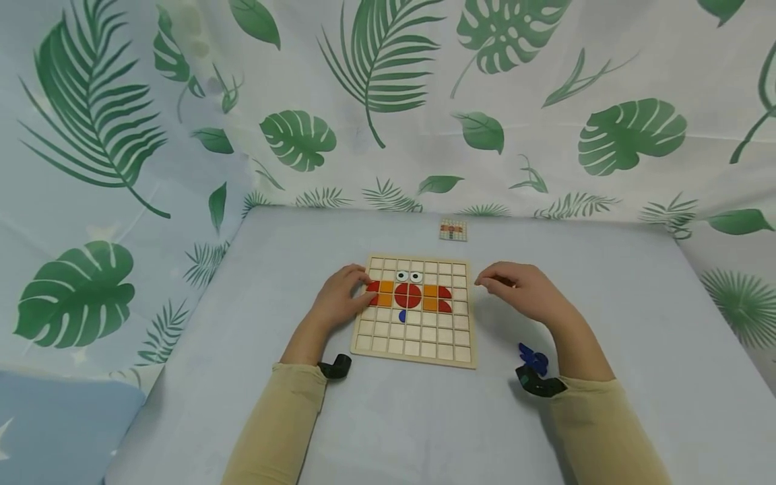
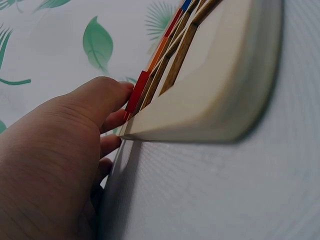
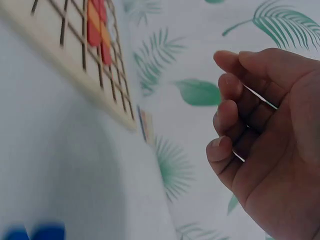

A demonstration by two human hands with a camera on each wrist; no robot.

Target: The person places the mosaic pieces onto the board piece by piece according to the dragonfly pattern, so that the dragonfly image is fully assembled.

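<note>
My left hand [image 1: 338, 296] is at the left edge of a square wooden grid board [image 1: 427, 337]. Its thumb and fingertips touch the red pieces [image 2: 136, 92] at that edge, the other fingers lying along the board's side. Orange squares [image 1: 430, 296], a red circle [image 1: 407, 295] of quarter pieces, two eye pieces [image 1: 409, 276] and a small blue piece [image 1: 403, 315] lie in the grid. My right hand [image 1: 515, 288] hovers just right of the board, fingers loosely curled and thumb near the index fingertip [image 3: 226, 59]. Nothing shows between them.
Several dark blue pieces [image 1: 533, 359] lie in a small pile by the right wrist. Behind the board is a small pattern card [image 1: 453, 230]. A leaf-print curtain [image 1: 418, 162] hangs around the table [image 1: 394, 417]. Each wrist has a black camera mount [image 1: 336, 367].
</note>
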